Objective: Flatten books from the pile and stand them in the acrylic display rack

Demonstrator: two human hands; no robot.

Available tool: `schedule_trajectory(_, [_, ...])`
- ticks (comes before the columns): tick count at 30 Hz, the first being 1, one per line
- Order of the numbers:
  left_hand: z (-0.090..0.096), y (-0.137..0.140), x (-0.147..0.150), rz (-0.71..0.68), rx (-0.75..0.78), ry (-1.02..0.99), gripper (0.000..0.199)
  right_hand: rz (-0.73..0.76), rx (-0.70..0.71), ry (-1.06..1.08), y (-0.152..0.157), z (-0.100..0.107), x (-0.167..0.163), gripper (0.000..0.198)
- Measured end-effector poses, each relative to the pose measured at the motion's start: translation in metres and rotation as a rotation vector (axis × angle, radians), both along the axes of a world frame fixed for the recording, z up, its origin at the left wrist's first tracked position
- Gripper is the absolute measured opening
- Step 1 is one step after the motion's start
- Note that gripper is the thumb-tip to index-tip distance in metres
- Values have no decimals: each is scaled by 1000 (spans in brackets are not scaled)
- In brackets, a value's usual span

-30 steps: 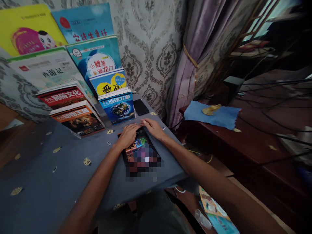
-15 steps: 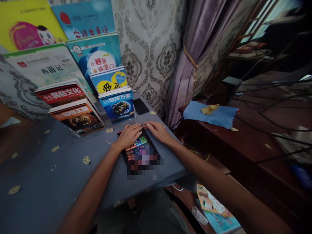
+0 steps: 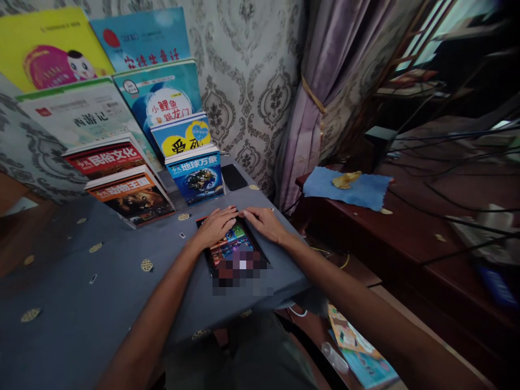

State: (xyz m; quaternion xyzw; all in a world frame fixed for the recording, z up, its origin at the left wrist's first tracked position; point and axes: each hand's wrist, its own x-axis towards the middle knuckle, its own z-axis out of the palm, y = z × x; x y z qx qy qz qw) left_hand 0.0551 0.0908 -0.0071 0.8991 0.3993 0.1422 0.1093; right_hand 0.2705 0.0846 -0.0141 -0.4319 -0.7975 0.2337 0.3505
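Observation:
On the cloth-covered table (image 3: pixel 134 303) lies a flat, dark, book-like rectangle (image 3: pixel 229 246) with small coloured picture panels. Its near part is blurred by pixel blocks. My left hand (image 3: pixel 217 225) rests flat across its far left part, fingers stretched out together. Along its far right corner lies my right hand (image 3: pixel 264 222), fingers extended and the tips close to my left fingertips. Both palms face down, and the far edge of the rectangle is mostly covered by them. Just beyond the hands stands a blue book with an Earth picture (image 3: pixel 197 176).
More books stand in rows at the left, including a lion-cover book (image 3: pixel 136 200). A black phone (image 3: pixel 233 177) lies by the wall. At right, a dark red table (image 3: pixel 410 233) holds a blue cloth (image 3: pixel 361 192) and cables. Books (image 3: pixel 365 352) lie low at right.
The view has shifted slightly. Both hands stay on the dark rectangle in nearly the same pose; the right fingers lie a little flatter.

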Motion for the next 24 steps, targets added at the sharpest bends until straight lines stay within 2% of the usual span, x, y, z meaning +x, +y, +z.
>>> schedule_trajectory(6, [1, -8, 10, 47, 106, 87, 40, -24, 37, -45, -6, -1, 2, 43])
schedule_trajectory(12, [1, -5, 1, -33, -32, 27, 42, 86, 39, -31, -17, -2, 8, 43])
schedule_trajectory(19, [4, -15, 5, -5, 64, 109, 41, 132, 17, 12, -33, -2, 12, 37])
schedule_trajectory(24, [8, -24, 3, -78, -39, 102, 41, 149, 13, 4, -49, -1, 19, 34])
